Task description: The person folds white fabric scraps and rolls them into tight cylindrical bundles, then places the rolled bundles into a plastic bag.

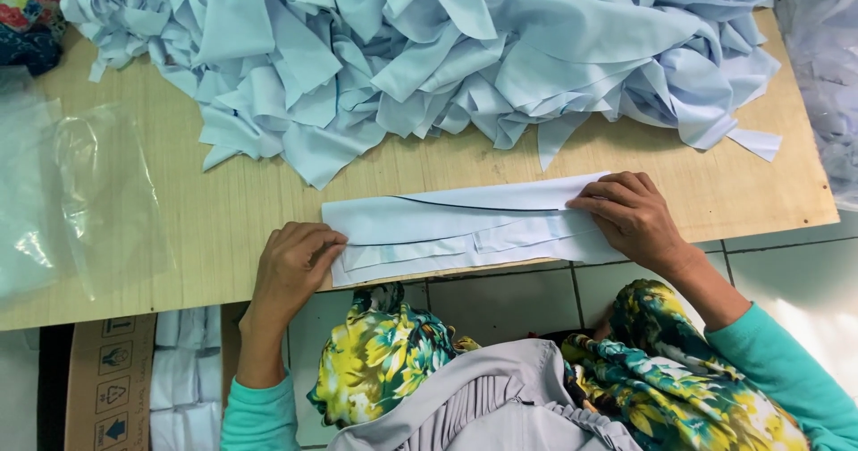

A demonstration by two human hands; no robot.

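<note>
I see both hands flat, pressing folded pale-blue strip [465, 227] on desk [223, 210]: L hand [295, 263] near-left end, R hand [630, 214] right end. Fold step; next prob needs crease smoothing.

Matt cloth strip [465, 227], wood-grain table [223, 210]
</note>
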